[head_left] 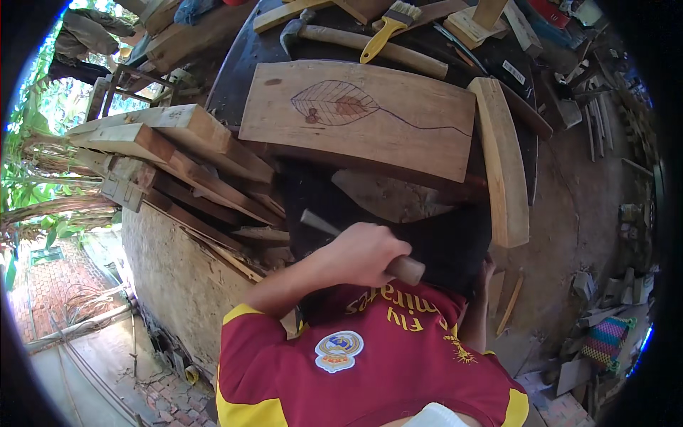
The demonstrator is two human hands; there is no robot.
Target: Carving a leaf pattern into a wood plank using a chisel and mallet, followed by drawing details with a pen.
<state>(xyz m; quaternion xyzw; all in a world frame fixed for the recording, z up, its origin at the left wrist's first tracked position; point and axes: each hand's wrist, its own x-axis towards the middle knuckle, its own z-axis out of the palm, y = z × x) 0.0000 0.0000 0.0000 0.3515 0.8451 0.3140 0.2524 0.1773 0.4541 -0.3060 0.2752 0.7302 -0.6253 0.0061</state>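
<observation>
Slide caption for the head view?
Left hand gripping a chisel-like tool near a wooden board with a leaf drawing.

Beyond the left hand [366, 252], the tan board [363, 128] is patterned with a dark-lined, veined leaf [334, 102], partly reddish-brown.

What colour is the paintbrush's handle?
The paintbrush's handle is yellow, seen best in the head view.

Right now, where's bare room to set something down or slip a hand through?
Bare: the board right of its leaf drawing; dark tabletop left of the hammer and board; floor right of the pale beam.
Crowded: behind the board, hammer and brush; at left, stacked planks; in front, the left hand gripping a tool.
</observation>
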